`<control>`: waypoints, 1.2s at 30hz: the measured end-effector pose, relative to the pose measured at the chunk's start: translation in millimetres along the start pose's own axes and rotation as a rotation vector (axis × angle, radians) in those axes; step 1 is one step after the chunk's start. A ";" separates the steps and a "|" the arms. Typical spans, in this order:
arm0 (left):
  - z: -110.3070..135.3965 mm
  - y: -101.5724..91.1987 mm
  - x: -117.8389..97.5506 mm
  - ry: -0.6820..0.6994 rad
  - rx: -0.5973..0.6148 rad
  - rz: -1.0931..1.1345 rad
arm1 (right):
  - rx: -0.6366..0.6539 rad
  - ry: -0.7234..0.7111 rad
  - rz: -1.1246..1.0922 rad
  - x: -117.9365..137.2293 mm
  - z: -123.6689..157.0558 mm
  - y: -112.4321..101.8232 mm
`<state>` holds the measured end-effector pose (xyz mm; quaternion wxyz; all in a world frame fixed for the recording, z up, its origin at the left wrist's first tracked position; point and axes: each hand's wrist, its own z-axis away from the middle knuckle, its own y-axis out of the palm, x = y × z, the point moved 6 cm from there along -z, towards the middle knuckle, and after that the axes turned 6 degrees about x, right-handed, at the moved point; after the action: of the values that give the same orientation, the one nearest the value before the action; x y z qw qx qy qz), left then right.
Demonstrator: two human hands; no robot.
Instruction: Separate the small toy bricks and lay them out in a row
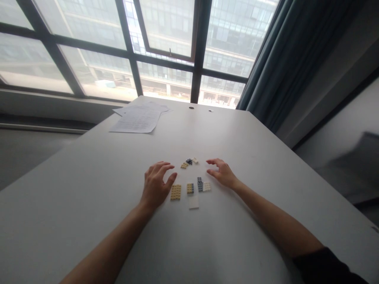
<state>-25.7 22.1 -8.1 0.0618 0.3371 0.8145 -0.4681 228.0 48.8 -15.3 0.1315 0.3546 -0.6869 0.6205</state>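
Observation:
My left hand (158, 183) is open, thumb and fingers apart, with nothing in it. Close beside its thumb lies a block of tan toy bricks (175, 192). My right hand (222, 172) is also open and empty, its fingertips pointing left. Between the hands are a tan and blue-grey brick block (190, 188), a dark blue-grey brick piece (199, 184) and a white brick (207, 186) touching it. Farther back sit small tan bricks (184, 165), dark bricks (189, 161) and a white brick (195, 160). A flat white square (194, 202) lies nearest me.
All this rests on a large white table (237, 244). Printed paper sheets (137, 119) lie at its far left. Two small openings, one a dark cable hole (191, 107), are near the back edge. Windows (166, 31) stand behind, with a dark curtain (284, 59) at right.

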 end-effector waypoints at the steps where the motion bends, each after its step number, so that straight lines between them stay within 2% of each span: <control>1: 0.4 0.1 -0.5 -0.004 0.002 0.000 | 0.000 0.028 0.014 1.7 -9.6 3.2; 5: 1.9 -0.2 -3.6 -0.004 0.009 -0.002 | 0.006 0.151 0.092 9.3 -44.8 20.1; 9: 1.9 0.4 -3.7 -0.017 0.021 0.006 | 0.003 0.185 0.159 17.3 -64.6 34.8; 14: 1.5 0.8 -4.2 -0.024 0.025 0.014 | -0.023 0.211 0.180 18.3 -70.7 41.4; 20: 1.4 0.2 -5.2 0.009 0.024 0.025 | -0.025 0.169 0.021 14.7 -70.4 40.6; 26: 1.5 -3.6 -13.6 0.090 -0.015 0.006 | -0.078 0.090 -0.248 15.3 -52.1 33.5; 29: 3.3 -5.9 -27.7 0.171 -0.039 0.021 | -0.064 -0.049 -0.551 32.8 -30.0 31.1; 31: 5.7 -7.3 -39.2 0.235 -0.053 0.045 | -0.014 -0.146 -0.674 50.2 -13.4 29.9; 33: 8.6 -9.3 -49.4 0.293 -0.072 0.070 | 0.015 -0.240 -0.670 67.4 1.8 26.4; 36: 12.1 -12.6 -59.0 0.357 -0.093 0.094 | -0.004 -0.338 -0.542 84.3 17.8 19.2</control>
<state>9.2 -20.8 18.8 -0.0462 0.4493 0.8166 -0.3593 159.9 4.2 19.0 0.1768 0.6226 -0.5809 0.4936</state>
